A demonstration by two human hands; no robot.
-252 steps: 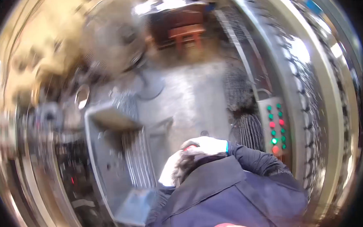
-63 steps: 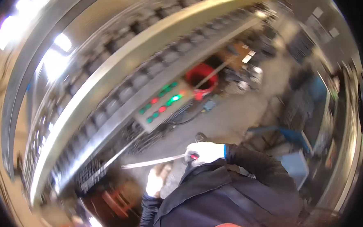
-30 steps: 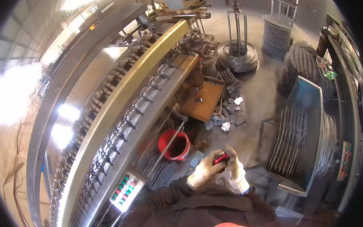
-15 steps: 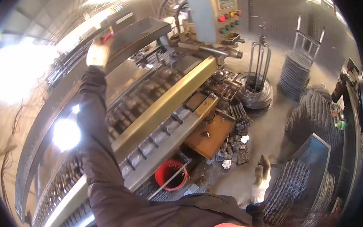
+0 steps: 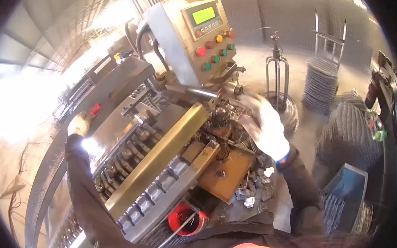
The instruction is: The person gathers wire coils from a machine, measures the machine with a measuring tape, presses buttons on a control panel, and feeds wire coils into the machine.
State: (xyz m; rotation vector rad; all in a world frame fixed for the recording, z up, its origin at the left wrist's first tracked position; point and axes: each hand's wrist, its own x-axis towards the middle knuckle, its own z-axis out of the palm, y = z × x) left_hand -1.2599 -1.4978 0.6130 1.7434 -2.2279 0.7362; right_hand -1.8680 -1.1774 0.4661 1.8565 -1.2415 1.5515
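My left hand (image 5: 78,125), in a pale glove, is at the outer metal beam at the left, its fingers loosely apart. Just beyond the fingertips a small red tool (image 5: 95,110) lies on the beam, apart from the hand. My right hand (image 5: 270,131), also gloved and blurred by motion, reaches out over the machine's end, to the right of the control box (image 5: 194,34). Its fingers look spread and I see nothing held in them. Below it is the brown metal tray (image 5: 228,176).
A yellow bar (image 5: 157,155) and toothed rows run diagonally through the machine. A red bucket (image 5: 185,219) stands below. Wire coils (image 5: 321,84), a wire stand (image 5: 276,70) and a blue-grey bin (image 5: 347,188) are at the right. Debris (image 5: 256,190) lies beside the tray.
The red tool, in my left hand half a second ago, now lies on the beam. My right hand has risen from low at the right to the machine's end. The control box appears larger and nearer.
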